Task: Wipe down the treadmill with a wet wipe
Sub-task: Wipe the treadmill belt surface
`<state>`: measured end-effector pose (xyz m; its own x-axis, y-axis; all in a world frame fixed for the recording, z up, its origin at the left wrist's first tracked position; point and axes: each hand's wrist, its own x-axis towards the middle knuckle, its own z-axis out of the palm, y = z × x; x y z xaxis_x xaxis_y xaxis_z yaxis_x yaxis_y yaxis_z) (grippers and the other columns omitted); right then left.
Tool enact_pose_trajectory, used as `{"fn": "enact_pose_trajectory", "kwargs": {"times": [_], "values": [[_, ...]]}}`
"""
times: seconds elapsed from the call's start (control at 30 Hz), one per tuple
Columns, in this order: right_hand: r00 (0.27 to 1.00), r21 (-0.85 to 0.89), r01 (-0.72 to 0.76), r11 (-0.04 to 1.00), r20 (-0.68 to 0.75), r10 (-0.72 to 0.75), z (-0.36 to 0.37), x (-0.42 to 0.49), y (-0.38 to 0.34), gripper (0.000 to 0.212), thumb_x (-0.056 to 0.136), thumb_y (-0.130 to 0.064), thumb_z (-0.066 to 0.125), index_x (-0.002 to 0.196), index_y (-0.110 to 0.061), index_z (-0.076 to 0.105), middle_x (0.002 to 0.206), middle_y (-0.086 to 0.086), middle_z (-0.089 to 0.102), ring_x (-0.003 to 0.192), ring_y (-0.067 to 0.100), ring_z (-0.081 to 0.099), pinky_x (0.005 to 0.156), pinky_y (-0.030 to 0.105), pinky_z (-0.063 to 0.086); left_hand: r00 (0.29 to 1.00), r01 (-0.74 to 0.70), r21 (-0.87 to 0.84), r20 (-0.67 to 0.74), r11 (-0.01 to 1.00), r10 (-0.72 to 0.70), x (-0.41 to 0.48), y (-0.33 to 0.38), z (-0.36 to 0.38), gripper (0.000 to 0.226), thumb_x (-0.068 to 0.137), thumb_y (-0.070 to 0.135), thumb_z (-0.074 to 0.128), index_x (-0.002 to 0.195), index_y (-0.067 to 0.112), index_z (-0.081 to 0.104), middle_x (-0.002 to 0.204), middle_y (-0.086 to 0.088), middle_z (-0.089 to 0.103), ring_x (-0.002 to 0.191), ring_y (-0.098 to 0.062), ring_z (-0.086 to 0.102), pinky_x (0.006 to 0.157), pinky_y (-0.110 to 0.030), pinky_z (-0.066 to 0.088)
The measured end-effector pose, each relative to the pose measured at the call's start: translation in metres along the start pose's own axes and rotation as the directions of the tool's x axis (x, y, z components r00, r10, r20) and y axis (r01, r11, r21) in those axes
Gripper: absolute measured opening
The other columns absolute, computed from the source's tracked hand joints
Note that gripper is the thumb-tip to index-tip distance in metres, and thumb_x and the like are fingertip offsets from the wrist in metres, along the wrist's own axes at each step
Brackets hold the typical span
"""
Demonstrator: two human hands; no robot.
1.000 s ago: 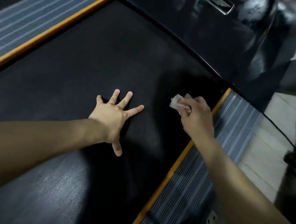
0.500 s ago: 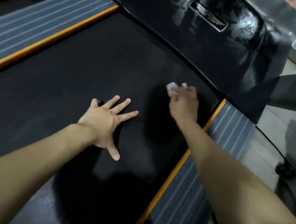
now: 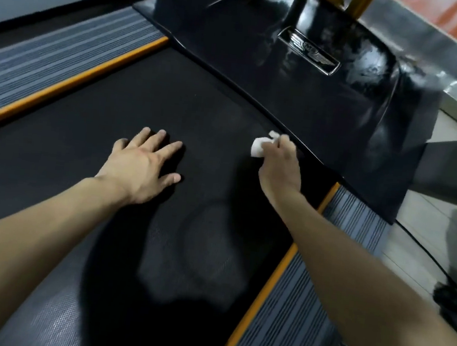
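Gleaming black treadmill (image 3: 327,107), crumpled white wipe (image 3: 258,148)

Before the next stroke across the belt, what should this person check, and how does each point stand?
1. Wet wipe gripped in the right hand: ok.
2. Wipe down on the belt, just short of the glossy motor cover: ok, by the look of it.
3. Left hand flat on the belt, fingers straight, apart from the wipe: ok.
4. Belt ahead of the wipe free of objects: ok.
5. Wipe wet enough: cannot tell.
6. Right side rail already wiped: cannot tell.
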<state>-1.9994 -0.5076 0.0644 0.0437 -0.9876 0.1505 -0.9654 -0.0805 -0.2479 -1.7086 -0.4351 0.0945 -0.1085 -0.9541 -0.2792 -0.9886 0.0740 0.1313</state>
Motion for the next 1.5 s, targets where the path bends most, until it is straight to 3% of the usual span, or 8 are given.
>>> {"fn": "enact_pose_trajectory", "kwargs": {"times": [0.2,0.5,0.73,0.93,1.07,1.23,1.33,1.5], "values": [[0.999,-0.058,-0.040,0.998,-0.033,0.038,-0.019,-0.048,0.030,0.032,0.103,-0.002,0.054,0.125,-0.018,0.071,0.135,0.010,0.055,0.124,0.030,0.054,0.102,0.046,0.055,0.998,0.041,0.109,-0.053,0.993,-0.035,0.007,0.002,0.020,0.079,0.097,0.081,0.023,0.167,0.048,0.008,0.179,0.002,0.008,0.164,-0.026,0.009,0.122,-0.053,0.025],[0.987,-0.064,0.157,0.986,0.041,-0.155,0.031,0.085,-0.064,0.030,0.091,-0.006,0.058,0.113,-0.015,0.077,0.122,0.010,0.062,0.115,0.034,0.059,0.098,0.042,0.050,0.995,0.015,0.149,-0.100,0.989,0.000,0.006,-0.009,0.024,0.084,0.089,0.087,0.001,0.166,0.053,0.007,0.178,0.006,0.012,0.162,-0.021,0.014,0.114,-0.047,0.027],[0.994,-0.038,-0.105,0.994,0.001,0.106,0.000,0.022,-0.027,0.038,0.097,0.001,0.056,0.119,-0.020,0.079,0.130,0.007,0.067,0.115,0.030,0.055,0.093,0.025,0.043,0.980,-0.055,-0.030,-0.195,0.998,0.048,0.017,-0.048,-0.002,0.072,0.092,0.076,0.053,0.156,0.046,0.041,0.158,0.008,0.046,0.142,-0.025,0.043,0.108,-0.051,0.040],[0.965,0.066,0.223,0.973,0.124,-0.230,0.050,0.112,-0.190,0.033,0.098,0.001,0.056,0.127,-0.006,0.071,0.143,0.010,0.060,0.136,0.025,0.055,0.108,0.030,0.044,0.952,0.304,-0.070,-0.014,0.950,-0.306,0.010,-0.098,-0.009,0.123,0.062,0.103,0.052,0.166,0.048,0.016,0.177,0.008,0.012,0.163,-0.026,0.012,0.122,-0.060,0.028],[0.960,-0.130,0.274,0.953,-0.027,-0.280,0.038,0.087,-0.131,0.032,0.085,-0.009,0.058,0.109,-0.013,0.079,0.116,0.013,0.073,0.100,0.038,0.062,0.084,0.043,0.052,0.951,0.308,-0.023,-0.015,0.951,-0.308,0.012,-0.094,-0.009,0.123,0.061,0.103,0.051,0.165,0.048,0.017,0.176,0.008,0.013,0.162,-0.026,0.015,0.120,-0.061,0.030],[0.993,-0.072,-0.088,0.994,-0.091,0.081,0.029,0.076,-0.081,0.030,0.090,-0.007,0.062,0.112,-0.015,0.080,0.119,0.011,0.073,0.108,0.036,0.067,0.091,0.038,0.054,0.951,0.301,-0.029,-0.056,0.953,-0.303,0.012,-0.098,-0.003,0.123,0.059,0.107,0.043,0.165,0.049,0.016,0.176,0.009,0.013,0.161,-0.024,0.015,0.117,-0.058,0.032],[0.993,0.260,0.116,0.958,-0.055,-0.106,0.059,0.102,-0.185,0.037,0.091,-0.007,0.069,0.127,-0.015,0.073,0.117,0.009,0.076,0.106,0.028,0.072,0.087,0.023,0.051,0.953,0.294,-0.021,-0.075,0.956,-0.294,0.012,-0.099,-0.003,0.123,0.058,0.109,0.041,0.164,0.049,0.018,0.176,0.010,0.015,0.160,-0.023,0.018,0.116,-0.057,0.033],[0.820,0.247,0.514,0.822,0.140,-0.555,0.069,0.078,-0.243,0.041,0.092,0.001,0.061,0.126,-0.019,0.072,0.145,0.000,0.060,0.132,0.023,0.054,0.105,0.027,0.048,0.950,0.230,0.026,-0.224,0.973,-0.218,0.001,-0.115,0.007,0.116,0.067,0.113,0.023,0.161,0.046,0.034,0.171,0.012,0.031,0.153,-0.020,0.034,0.107,-0.052,0.037]]}}
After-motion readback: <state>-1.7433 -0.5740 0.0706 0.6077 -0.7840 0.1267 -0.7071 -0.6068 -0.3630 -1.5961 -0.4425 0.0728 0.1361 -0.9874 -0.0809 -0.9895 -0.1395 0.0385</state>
